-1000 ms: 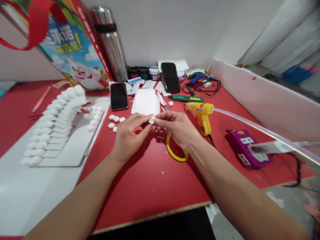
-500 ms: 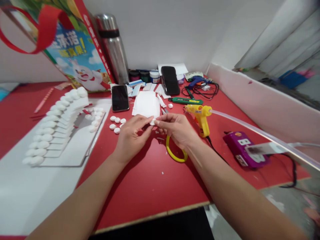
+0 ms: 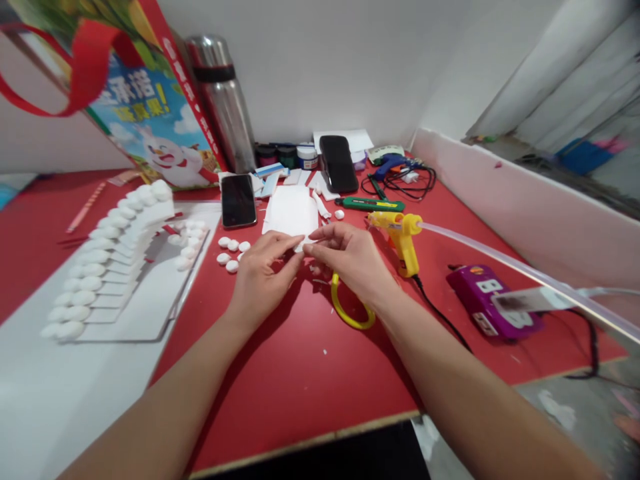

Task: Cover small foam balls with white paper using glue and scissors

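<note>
Between the fingertips of both hands, over the middle of the red table point(image 3: 300, 360), is a small white piece point(image 3: 303, 244), mostly covered by the fingers. My left hand point(image 3: 267, 267) pinches it from the left, and my right hand point(image 3: 350, 260) closes on it from the right. A yellow ring-shaped scissors handle point(image 3: 353, 313) shows below my right hand, which hides part of it. Several white oval pieces point(image 3: 232, 245) lie just left of my left hand. Beyond the fingers lies a white sheet point(image 3: 291, 208).
Left stands a white stepped model point(image 3: 120, 267) edged with white ovals. A yellow glue gun point(image 3: 403, 237) lies right, its long clear stick reaching past a purple box point(image 3: 490, 300). Behind are two phones point(image 3: 239, 200), a green cutter point(image 3: 370, 204), a steel flask point(image 3: 225, 107) and a gift bag point(image 3: 165, 133).
The fingers have shifted slightly around the white piece, and less of it shows clearly. The whole view has moved a little; the things on the table stay in place.
</note>
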A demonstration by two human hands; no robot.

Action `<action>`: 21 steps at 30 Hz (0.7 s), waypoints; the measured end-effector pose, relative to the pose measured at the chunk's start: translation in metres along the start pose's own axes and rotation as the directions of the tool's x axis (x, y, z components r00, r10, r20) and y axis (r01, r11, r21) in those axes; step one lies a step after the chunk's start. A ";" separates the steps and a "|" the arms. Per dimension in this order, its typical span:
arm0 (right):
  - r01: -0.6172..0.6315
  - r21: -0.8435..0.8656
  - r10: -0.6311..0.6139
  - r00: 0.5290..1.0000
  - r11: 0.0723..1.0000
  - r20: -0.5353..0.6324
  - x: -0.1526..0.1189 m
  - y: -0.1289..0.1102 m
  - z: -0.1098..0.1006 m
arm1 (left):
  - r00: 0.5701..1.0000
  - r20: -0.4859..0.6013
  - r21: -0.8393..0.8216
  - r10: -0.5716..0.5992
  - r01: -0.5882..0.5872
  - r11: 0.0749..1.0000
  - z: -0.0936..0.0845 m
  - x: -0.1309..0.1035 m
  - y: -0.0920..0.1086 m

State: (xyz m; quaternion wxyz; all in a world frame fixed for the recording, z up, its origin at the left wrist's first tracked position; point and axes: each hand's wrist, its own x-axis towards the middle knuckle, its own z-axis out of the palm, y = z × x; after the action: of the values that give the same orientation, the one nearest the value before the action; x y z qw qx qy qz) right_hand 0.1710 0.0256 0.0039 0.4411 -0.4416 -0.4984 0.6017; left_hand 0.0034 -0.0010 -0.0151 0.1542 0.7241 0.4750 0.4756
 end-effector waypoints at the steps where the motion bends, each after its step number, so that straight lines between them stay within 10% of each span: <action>1: 0.007 -0.011 -0.007 1.000 1.000 0.014 0.000 0.000 -0.001 | 0.999 0.002 -0.045 -0.042 0.043 0.998 0.000 0.000 -0.001; 9: 0.113 -0.140 -0.111 0.994 0.984 0.026 0.001 0.002 -0.003 | 0.942 -0.003 -0.290 -0.335 0.320 0.902 -0.004 0.002 -0.006; 21: 0.319 -0.132 -0.330 0.941 0.939 -0.071 0.004 0.002 -0.007 | 0.696 0.400 -0.752 -0.597 0.621 0.220 -0.003 0.006 0.005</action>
State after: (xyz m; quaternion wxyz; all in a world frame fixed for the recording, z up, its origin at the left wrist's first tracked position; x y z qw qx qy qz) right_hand 0.1767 0.0304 0.0006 0.5299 -0.4060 -0.5782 0.4691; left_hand 0.0041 0.0009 -0.0074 0.6650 0.3112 0.4194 0.5339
